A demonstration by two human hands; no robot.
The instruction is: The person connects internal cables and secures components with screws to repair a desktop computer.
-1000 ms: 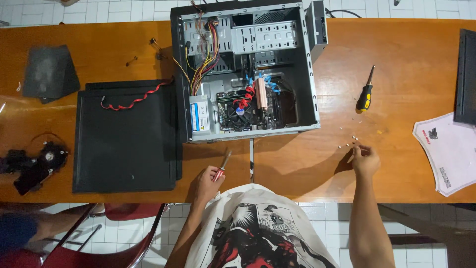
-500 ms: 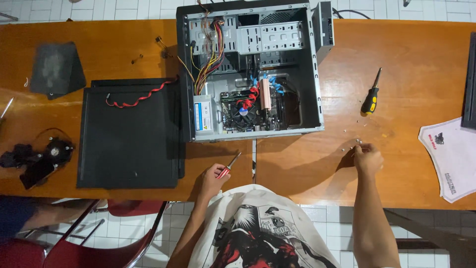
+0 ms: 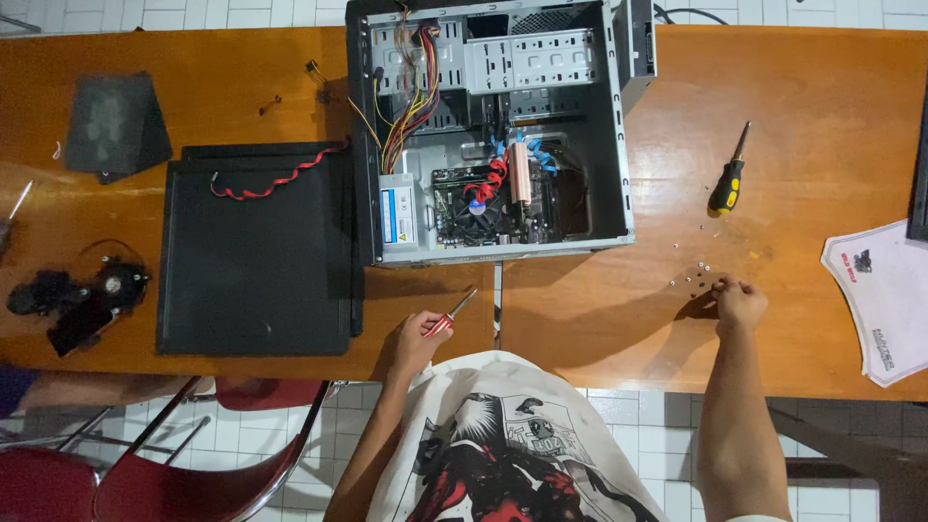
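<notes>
My left hand (image 3: pixel 418 340) rests on the wooden table's front edge, closed around a small red-handled screwdriver (image 3: pixel 450 314) whose tip points toward the open computer case (image 3: pixel 488 130). My right hand (image 3: pixel 739 303) is out to the right, fingers pinched among several small screws (image 3: pixel 698 274) scattered on the table (image 3: pixel 802 145). Whether a screw is between the fingertips cannot be told. Inside the case lie a motherboard with a fan, red and blue cables, and a bundle of coloured wires.
A black side panel (image 3: pixel 256 251) with a red cable lies left of the case. A yellow-and-black screwdriver (image 3: pixel 727 184) lies right of it. A black fan part (image 3: pixel 82 300) and a dark cloth (image 3: pixel 111 126) sit at far left, a white sheet (image 3: pixel 884 290) at far right, red chairs (image 3: pixel 193 454) below.
The view has shifted slightly. My right hand has stayed at the scattered screws, fingers working among them. My left hand keeps holding the red screwdriver in the same spot.
</notes>
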